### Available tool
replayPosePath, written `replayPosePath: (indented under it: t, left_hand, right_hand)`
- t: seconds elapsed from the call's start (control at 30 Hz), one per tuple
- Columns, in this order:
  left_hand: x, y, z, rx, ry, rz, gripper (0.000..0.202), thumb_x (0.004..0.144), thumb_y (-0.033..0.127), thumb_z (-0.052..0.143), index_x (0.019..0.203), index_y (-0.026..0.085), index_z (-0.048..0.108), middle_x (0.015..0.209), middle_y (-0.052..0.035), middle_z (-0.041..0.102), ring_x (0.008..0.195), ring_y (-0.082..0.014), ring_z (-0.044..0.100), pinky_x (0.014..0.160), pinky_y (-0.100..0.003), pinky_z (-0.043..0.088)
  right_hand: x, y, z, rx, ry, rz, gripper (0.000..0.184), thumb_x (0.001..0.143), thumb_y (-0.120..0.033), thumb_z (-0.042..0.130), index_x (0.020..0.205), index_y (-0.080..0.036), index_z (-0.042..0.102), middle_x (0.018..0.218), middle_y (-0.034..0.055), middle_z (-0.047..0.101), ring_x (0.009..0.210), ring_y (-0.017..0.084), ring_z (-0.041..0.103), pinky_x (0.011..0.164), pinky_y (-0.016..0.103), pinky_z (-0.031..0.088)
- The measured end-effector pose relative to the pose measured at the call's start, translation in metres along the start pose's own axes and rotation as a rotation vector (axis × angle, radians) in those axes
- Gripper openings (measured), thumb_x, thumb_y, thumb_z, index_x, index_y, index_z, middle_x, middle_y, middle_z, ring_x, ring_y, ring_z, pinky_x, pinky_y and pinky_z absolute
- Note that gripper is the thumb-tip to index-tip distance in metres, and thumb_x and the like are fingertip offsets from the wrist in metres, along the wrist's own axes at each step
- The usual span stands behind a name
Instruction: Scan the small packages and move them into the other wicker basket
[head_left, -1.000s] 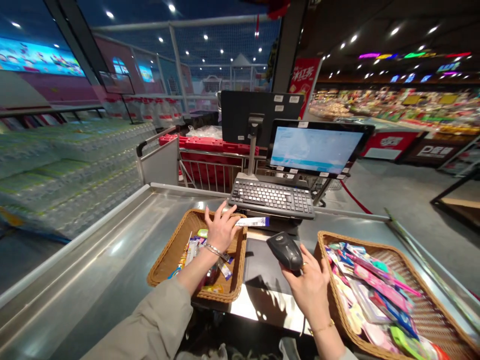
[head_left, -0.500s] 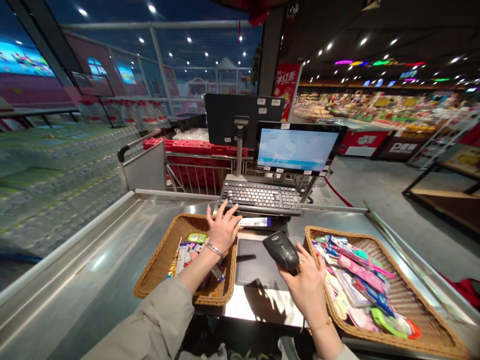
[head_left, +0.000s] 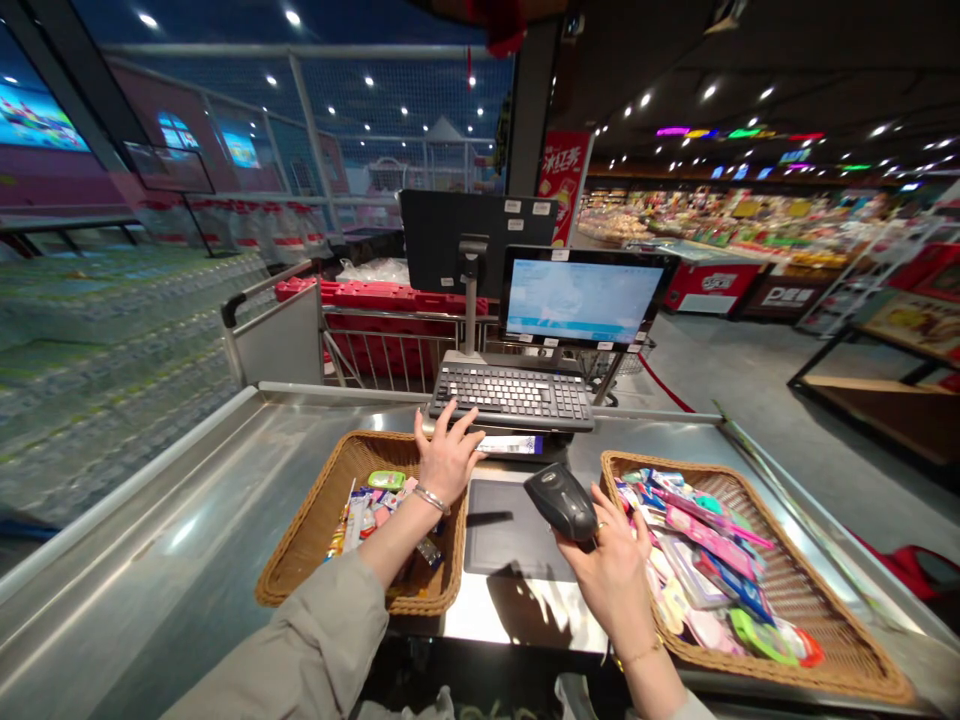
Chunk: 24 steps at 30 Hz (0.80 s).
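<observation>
My left hand (head_left: 448, 462) is above the left wicker basket (head_left: 300, 545), just in front of the keyboard. Between its thumb and fingers is one end of a slim white package (head_left: 506, 445) with a blue end, which points right. My right hand (head_left: 611, 565) is wrapped round a black barcode scanner (head_left: 561, 500), its head tilted up and left toward the package. Small packaged goods (head_left: 375, 510) lie in the left basket, partly hidden by my left forearm. A dark grey flat plate (head_left: 510, 535) lies on the counter below the scanner.
To the right, another wicker basket (head_left: 847, 645) holds several colourful packaged items (head_left: 712, 540). At the back of the metal counter (head_left: 180, 510) stand a black keyboard (head_left: 514, 392), a lit screen (head_left: 581, 300) and a second monitor (head_left: 442, 240) seen from behind. A metal cart (head_left: 390, 345) is beyond.
The view has turned slightly right, so the baskets, keyboard and screens appear a little farther left. Both hands keep their hold on the package and the barcode scanner.
</observation>
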<state>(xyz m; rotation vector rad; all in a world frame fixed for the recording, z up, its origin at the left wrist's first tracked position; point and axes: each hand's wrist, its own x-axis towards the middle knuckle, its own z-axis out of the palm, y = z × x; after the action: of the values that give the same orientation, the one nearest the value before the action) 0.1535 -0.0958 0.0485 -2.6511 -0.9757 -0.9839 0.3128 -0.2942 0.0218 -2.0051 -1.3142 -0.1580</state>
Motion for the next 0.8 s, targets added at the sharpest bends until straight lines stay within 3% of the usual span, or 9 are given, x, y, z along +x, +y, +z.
replayPosePath:
  t: [0.57, 0.8]
  left_hand:
    - [0.004, 0.004, 0.004, -0.001, -0.008, 0.016, 0.02, 0.08, 0.03, 0.069, 0.101, 0.031, 0.069, 0.135, -0.0029, 0.057, 0.138, -0.0336, 0.035, 0.11, -0.072, 0.004]
    - [0.007, 0.008, 0.005, 0.001, -0.013, 0.034, 0.021, 0.081, 0.032, 0.069, 0.101, 0.031, 0.068, 0.137, -0.0031, 0.056, 0.138, -0.0337, 0.034, 0.11, -0.071, 0.004]
  right_hand:
    - [-0.001, 0.005, -0.001, 0.02, 0.006, 0.017, 0.013, 0.073, -0.033, 0.06, 0.079, -0.024, 0.067, 0.105, 0.0048, 0.071, 0.123, 0.029, 0.052, 0.112, 0.054, 0.01]
    - [-0.005, 0.016, 0.003, 0.003, 0.047, 0.04, 0.02, 0.075, -0.036, 0.061, 0.089, -0.025, 0.069, 0.11, 0.0047, 0.069, 0.122, 0.028, 0.053, 0.113, 0.056, 0.009]
